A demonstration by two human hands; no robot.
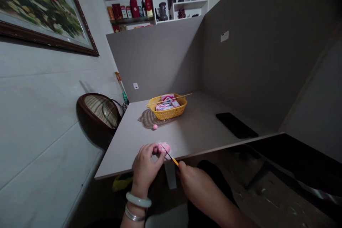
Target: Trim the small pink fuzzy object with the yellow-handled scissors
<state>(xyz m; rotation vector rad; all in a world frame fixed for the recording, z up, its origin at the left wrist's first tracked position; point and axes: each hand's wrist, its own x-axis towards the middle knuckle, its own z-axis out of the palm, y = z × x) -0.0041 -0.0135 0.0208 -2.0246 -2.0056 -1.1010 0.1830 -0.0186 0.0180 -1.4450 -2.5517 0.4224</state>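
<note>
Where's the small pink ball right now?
Head view, slightly left of centre: the small pink ball lies on the table, just in front of the yellow basket, beyond the left hand.

Inspected: two hands, both mine. At my left hand (145, 156), one pink lump (164, 147); in my right hand (190, 176), one yellow-handled tool (175, 162). Beyond my hands: one table (192, 131) bearing one small pink ball (155, 127), one yellow basket (167, 115) and one thin stick (185, 95); packets (165, 107) inside number at least two, exact count unclear. Beyond and right of my right hand, one black slab (236, 125). On my left wrist, one pale green bangle (139, 200); silver below it, number unclear.
</note>
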